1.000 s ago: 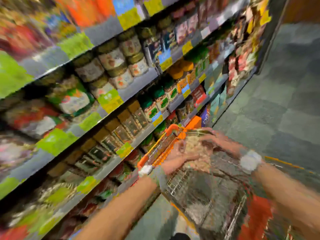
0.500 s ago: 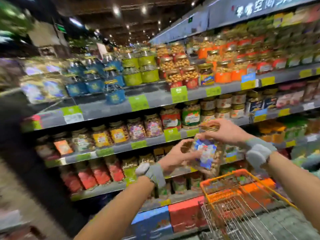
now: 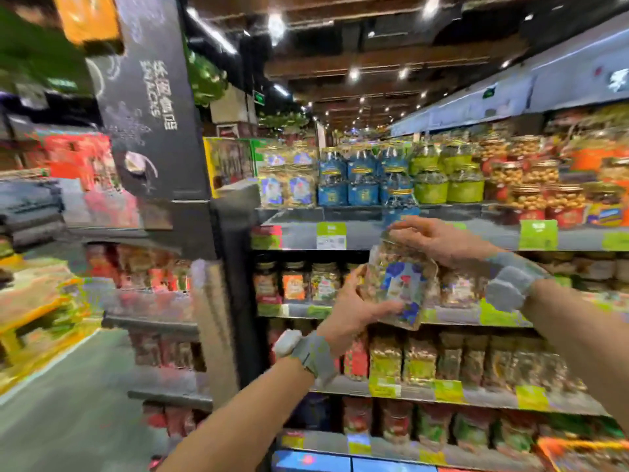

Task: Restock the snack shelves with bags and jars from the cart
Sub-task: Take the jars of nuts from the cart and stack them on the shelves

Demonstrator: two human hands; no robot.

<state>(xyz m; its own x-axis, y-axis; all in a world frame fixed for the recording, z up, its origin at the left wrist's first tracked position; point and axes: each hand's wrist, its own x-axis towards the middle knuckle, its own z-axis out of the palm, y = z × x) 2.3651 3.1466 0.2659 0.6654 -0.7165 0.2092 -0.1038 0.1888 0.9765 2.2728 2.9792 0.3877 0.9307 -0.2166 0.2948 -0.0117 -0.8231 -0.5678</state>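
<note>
I hold a clear jar of nuts with a blue label in the air, in front of the snack shelves. My left hand grips its lower left side. My right hand grips its top and lid. Matching blue-label jars stand at the left end of the top shelf, with a bare stretch of shelf in front of them. Only an orange corner of the cart shows at the bottom right.
Blue, green and red-label jars fill the top shelf to the right. Lower shelves hold jars and snack bags. A dark end panel with a snacks sign stands left of the shelves, with an aisle floor beyond.
My view has swung up and left from the cart to the shelves. Both hands have lifted the jar out of the cart and raised it toward the top shelf.
</note>
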